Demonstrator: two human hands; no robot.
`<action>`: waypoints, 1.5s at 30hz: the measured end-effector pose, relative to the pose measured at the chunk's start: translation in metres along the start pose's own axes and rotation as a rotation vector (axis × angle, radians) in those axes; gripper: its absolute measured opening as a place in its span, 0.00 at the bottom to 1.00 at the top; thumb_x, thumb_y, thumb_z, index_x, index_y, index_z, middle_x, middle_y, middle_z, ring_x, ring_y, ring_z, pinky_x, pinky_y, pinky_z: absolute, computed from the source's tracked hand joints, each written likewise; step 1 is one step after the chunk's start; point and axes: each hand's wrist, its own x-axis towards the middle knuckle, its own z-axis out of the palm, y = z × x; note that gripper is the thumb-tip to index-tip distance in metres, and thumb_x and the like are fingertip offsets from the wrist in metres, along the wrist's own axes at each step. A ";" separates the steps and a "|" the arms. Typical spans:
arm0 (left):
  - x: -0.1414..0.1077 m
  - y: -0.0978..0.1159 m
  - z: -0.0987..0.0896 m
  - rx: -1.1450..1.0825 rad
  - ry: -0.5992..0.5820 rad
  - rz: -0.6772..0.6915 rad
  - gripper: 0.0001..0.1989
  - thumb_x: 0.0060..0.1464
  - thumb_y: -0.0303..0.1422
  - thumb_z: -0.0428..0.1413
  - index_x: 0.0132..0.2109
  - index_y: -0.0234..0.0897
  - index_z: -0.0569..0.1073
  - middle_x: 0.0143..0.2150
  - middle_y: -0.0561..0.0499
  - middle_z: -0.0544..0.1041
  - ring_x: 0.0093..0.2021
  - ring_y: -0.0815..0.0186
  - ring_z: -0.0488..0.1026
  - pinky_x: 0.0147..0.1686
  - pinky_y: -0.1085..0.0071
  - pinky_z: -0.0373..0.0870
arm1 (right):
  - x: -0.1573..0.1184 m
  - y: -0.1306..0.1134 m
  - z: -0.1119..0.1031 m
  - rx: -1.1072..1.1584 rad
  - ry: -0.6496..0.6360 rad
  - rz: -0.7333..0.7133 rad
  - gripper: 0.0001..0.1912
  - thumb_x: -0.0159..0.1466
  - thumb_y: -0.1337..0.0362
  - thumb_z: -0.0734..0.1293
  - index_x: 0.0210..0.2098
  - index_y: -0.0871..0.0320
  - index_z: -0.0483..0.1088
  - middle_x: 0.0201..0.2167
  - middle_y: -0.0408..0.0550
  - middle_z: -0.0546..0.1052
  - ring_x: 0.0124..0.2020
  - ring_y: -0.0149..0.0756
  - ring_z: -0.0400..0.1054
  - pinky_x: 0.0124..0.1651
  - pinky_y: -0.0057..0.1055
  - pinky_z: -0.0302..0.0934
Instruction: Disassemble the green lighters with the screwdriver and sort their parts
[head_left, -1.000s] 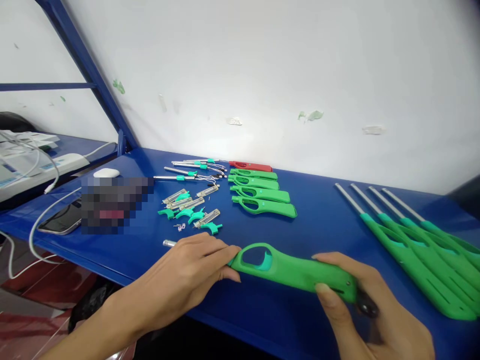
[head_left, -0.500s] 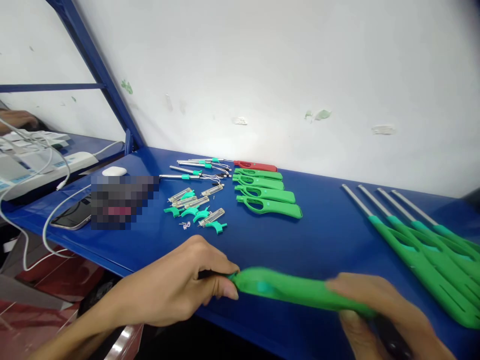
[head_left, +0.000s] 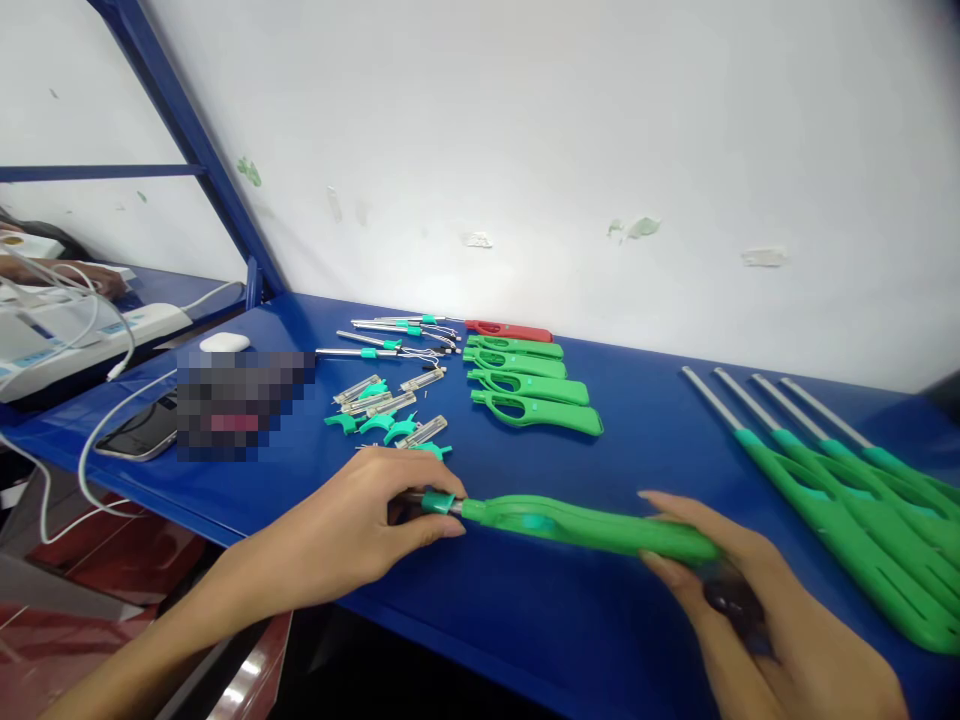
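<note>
A green long-necked gas lighter [head_left: 585, 525] lies level across the space between my hands, just above the front of the table. My left hand [head_left: 360, 530] pinches its metal tube at the teal collar [head_left: 437, 501]; a short bare gap shows between collar and green body. The rear of the body rests between the thumb and fingers of my right hand [head_left: 780, 610]. A dark, rounded, handle-like object [head_left: 739, 605] is tucked in that same palm, blurred and partly hidden. Beyond my left hand lie teal triggers [head_left: 401, 427] and clear plastic parts [head_left: 424, 433].
Green lighter bodies [head_left: 536, 412] and a red one [head_left: 514, 331] lie behind, beside wired metal tubes [head_left: 360, 352]. Several assembled lighters [head_left: 840, 500] lie at right. A phone [head_left: 139, 430], cable and pixelated object [head_left: 232, 405] are at left. Another person's hand [head_left: 101, 278] shows far left.
The lighter has risen slightly and shifted left. My left hand moved up, and the teal collar now shows in its pinch. My right hand's fingers have slid to the body's rear end.
</note>
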 end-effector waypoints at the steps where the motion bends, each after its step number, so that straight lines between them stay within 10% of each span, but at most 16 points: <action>1: -0.001 -0.001 0.001 0.023 0.007 -0.003 0.05 0.68 0.37 0.63 0.48 0.47 0.84 0.42 0.57 0.85 0.34 0.68 0.79 0.35 0.74 0.73 | 0.001 0.006 0.000 -0.023 -0.014 -0.044 0.16 0.77 0.49 0.64 0.59 0.42 0.74 0.38 0.37 0.85 0.31 0.33 0.82 0.36 0.24 0.76; 9: -0.003 -0.005 0.011 0.231 -0.003 0.048 0.12 0.77 0.41 0.53 0.59 0.53 0.79 0.56 0.53 0.80 0.55 0.59 0.80 0.51 0.66 0.76 | 0.006 0.027 0.006 -0.177 -0.064 -0.184 0.17 0.75 0.42 0.65 0.54 0.40 0.78 0.50 0.35 0.85 0.38 0.30 0.84 0.32 0.20 0.75; 22: -0.002 0.000 0.026 0.298 0.053 0.186 0.08 0.75 0.35 0.55 0.56 0.44 0.76 0.54 0.47 0.76 0.53 0.57 0.78 0.53 0.62 0.76 | 0.003 0.023 0.010 -0.214 -0.269 -0.267 0.18 0.76 0.46 0.65 0.61 0.40 0.76 0.55 0.39 0.82 0.38 0.32 0.84 0.20 0.22 0.68; 45: 0.000 -0.003 0.045 0.184 0.148 0.272 0.07 0.75 0.30 0.55 0.54 0.39 0.77 0.50 0.46 0.77 0.49 0.59 0.77 0.51 0.64 0.77 | 0.004 -0.021 0.032 -0.389 -0.114 -0.460 0.21 0.78 0.47 0.61 0.53 0.55 0.76 0.46 0.49 0.83 0.25 0.32 0.76 0.23 0.30 0.64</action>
